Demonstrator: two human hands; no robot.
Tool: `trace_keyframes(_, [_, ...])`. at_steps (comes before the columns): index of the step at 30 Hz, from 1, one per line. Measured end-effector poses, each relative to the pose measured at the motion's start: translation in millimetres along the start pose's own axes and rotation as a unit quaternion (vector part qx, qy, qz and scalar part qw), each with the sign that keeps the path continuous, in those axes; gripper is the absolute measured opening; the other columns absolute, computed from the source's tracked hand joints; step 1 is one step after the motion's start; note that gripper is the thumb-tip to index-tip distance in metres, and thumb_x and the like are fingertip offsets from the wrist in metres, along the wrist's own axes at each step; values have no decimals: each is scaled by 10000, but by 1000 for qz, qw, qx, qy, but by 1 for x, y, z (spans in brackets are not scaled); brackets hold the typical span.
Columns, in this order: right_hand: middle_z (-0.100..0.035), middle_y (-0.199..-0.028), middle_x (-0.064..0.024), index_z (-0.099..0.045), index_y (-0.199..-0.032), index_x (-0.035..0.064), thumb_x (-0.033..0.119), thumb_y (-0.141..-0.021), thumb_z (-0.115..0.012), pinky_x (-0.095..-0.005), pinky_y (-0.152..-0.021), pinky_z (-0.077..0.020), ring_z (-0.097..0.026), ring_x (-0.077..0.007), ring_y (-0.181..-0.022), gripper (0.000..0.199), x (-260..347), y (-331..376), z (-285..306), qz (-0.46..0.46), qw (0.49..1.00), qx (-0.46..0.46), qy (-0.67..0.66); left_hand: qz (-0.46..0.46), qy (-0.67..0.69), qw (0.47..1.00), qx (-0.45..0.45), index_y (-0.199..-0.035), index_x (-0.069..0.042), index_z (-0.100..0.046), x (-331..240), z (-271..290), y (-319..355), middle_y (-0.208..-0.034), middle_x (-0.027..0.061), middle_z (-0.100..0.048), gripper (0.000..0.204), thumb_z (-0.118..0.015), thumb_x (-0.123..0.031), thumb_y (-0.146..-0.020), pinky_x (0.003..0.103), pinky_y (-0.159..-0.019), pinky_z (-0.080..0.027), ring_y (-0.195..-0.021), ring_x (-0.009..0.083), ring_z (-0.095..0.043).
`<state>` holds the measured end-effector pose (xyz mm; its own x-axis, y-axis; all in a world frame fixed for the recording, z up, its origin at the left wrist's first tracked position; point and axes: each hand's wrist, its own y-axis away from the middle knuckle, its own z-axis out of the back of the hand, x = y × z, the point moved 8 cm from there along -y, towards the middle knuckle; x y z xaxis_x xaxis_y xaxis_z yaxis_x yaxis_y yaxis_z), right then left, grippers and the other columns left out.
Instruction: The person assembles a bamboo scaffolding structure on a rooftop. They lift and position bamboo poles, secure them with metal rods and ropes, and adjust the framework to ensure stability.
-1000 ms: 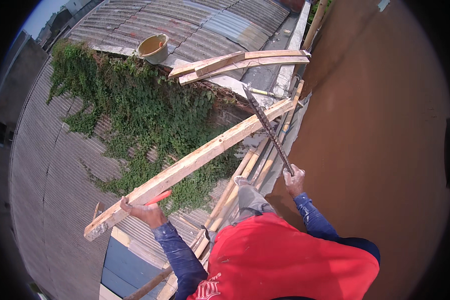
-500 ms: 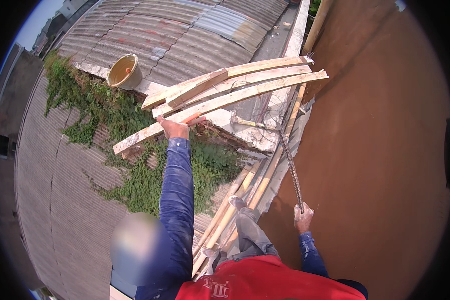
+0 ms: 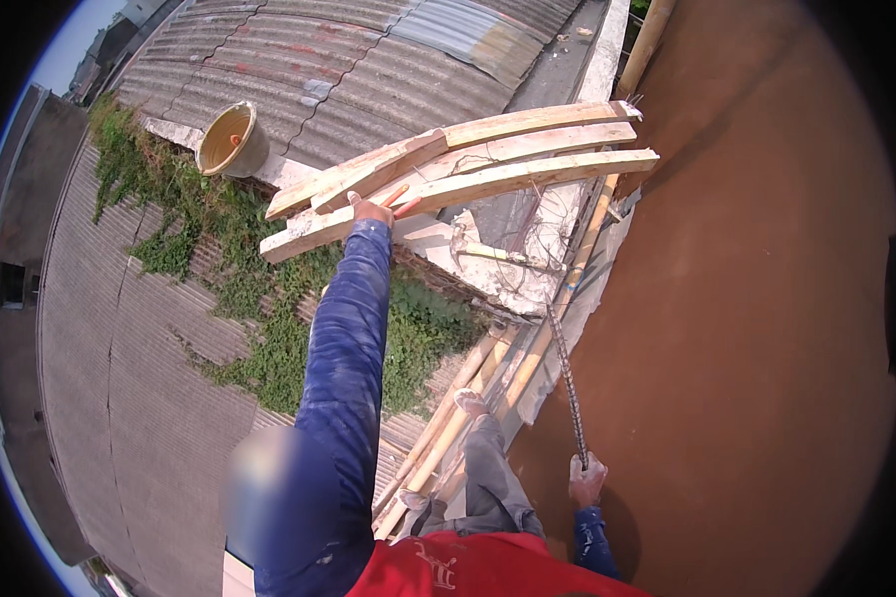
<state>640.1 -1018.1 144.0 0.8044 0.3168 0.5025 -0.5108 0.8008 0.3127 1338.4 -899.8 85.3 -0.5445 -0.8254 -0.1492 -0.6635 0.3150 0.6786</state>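
Observation:
My left hand (image 3: pixel 371 210), its fingers closed, grips the nearest wooden plank (image 3: pixel 488 182) close to its left end. Two orange handles (image 3: pixel 405 207) of a tool stick out beside that hand; the tool's head is hidden. Further planks (image 3: pixel 528 149) lie just behind, bundled across the corner of the wall. In my right hand (image 3: pixel 587 480) is one end of a ribbed steel bar (image 3: pixel 570 388), slanting up and away to the wall's corner. A hammer (image 3: pixel 488 252) with a pale handle rests on the wall top near the planks.
A bucket (image 3: pixel 253 149) stands on the wall at the far left. Creeping plants (image 3: pixel 269 318) cover part of the lower corrugated roof (image 3: pixel 169 398). My feet are on bamboo poles (image 3: pixel 448 428) along the wall. A brown surface (image 3: pixel 727 298) fills the right side, far below.
My left hand has pushed the near plank's left end away from me, closer to the other planks. My right hand has drawn back slightly with the steel bar.

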Motion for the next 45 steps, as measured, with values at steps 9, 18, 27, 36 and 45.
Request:
trace_keyframes(9, [-625,-709,-219,-598,-794,6,259,-913,-609,-527,-794,-425,-584,-442,-714,280,27,-38,-21,31,998,61,13,-6,-147,982,-120,-1605,-195,-138,-27,61,-23,-1521,286,-401,756,-409,-598,-1026,750,-1078,-386,-1399,570,-332])
trace_keyframes(18, [-602,-677,-196,-582,-776,22,274,-936,-604,-510,-798,-431,-577,-417,-700,299,53,-49,-31,98,993,65,29,-4,-214,974,-77,-1596,-173,-84,-47,60,60,-1637,241,-65,663,-466,-325,-1075,777,-931,-500,-1260,516,-533])
trace_keyframes(27, [-546,-626,-209,-550,-751,-15,221,-935,-618,-489,-613,-416,-528,-373,-592,306,67,-40,-48,104,986,127,-18,-19,-208,977,-37,-1492,-67,-300,-100,123,142,-1635,133,-244,440,-425,-190,-1089,319,-584,-566,-1154,314,-662])
trace_keyframes(36, [-569,-683,-233,-579,-781,-22,204,-930,-613,-512,-673,-416,-544,-411,-667,273,87,3,-72,171,974,145,40,31,-204,959,-195,-1008,-83,-462,-143,463,328,-776,21,-608,66,-456,-139,-1043,235,-404,-431,-498,82,-480])
trace_keyframes(45, [-604,-757,-263,-609,-830,-31,235,-934,-610,-539,-746,-427,-580,-447,-788,286,112,83,-111,288,929,186,138,2,-144,917,-373,-906,-169,-535,-136,725,606,-515,-45,-361,221,-530,-369,-999,280,-348,-297,-380,122,-359])
